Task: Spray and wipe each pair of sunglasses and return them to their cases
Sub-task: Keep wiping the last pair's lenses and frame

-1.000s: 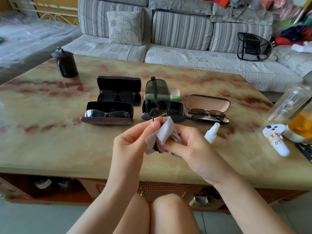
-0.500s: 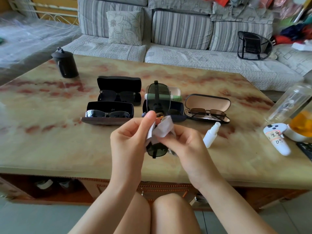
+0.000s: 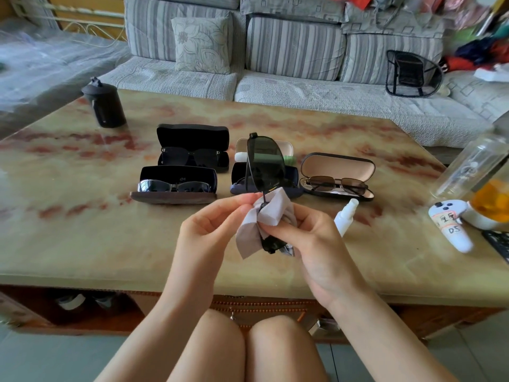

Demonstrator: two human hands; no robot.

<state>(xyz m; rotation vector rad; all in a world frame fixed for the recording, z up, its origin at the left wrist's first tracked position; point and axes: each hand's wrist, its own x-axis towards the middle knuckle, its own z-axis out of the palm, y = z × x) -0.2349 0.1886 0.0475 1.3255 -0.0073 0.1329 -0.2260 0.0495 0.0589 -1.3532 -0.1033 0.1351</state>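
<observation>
Dark-lensed, thin black-framed sunglasses [image 3: 265, 166] were held on end above the marbled table [image 3: 82, 216], in front of an open navy case [image 3: 293, 192]. The left hand [image 3: 209, 230] pinched the bridge through a grey wiping cloth [image 3: 272, 213]. The right hand [image 3: 311, 244] pinched the cloth around the lower lens. Best approach, judged: steady the rim, rub both faces lightly, and keep fingertips off the bare upper lens. The white controller [image 3: 451, 224] was hand-marked, seemingly "1F / DS". The case logos were too small to read.
</observation>
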